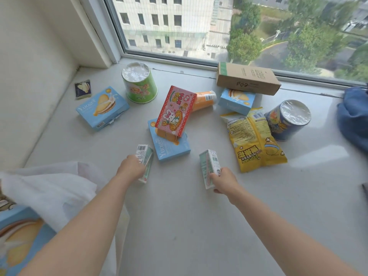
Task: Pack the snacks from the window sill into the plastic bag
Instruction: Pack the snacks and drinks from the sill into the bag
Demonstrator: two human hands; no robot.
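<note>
Window sill (179, 216), white, holding a spread of snacks

Hands:
- Left hand (130, 166): fingers curled round a small green-and-white carton (144, 163), near the sill's front left
- Right hand (224, 181): fingers and thumb wrapped round the near end of a second small carton (209, 168), just right of centre

Bag:
- White plastic bag (55, 188), crumpled at the left edge beside the left forearm; a blue biscuit box (18, 236) shows at the lower left corner, partly under the bag's plastic

Snacks on the sill:
- 3 blue biscuit boxes: 1 at the left (102, 107); 1 in the middle (169, 145), between the 2 cartons and further back; 1 at the back right (237, 100)
- Pink and red box (175, 112), tilted, resting on the middle blue box
- Orange tube (205, 100), lying behind the pink box
- Green tub (139, 82), foil-topped, at the back left
- Blue tub (287, 119), foil-topped, tilted, at the right
- Yellow popcorn bag (254, 142), lying flat between the right carton and the blue tub
- Brown cardboard box (247, 78), against the window frame, resting on the back right blue box
- Small dark sachet (83, 89), in the back left corner

Other:
- Blue cloth (354, 116) at the right edge
</note>
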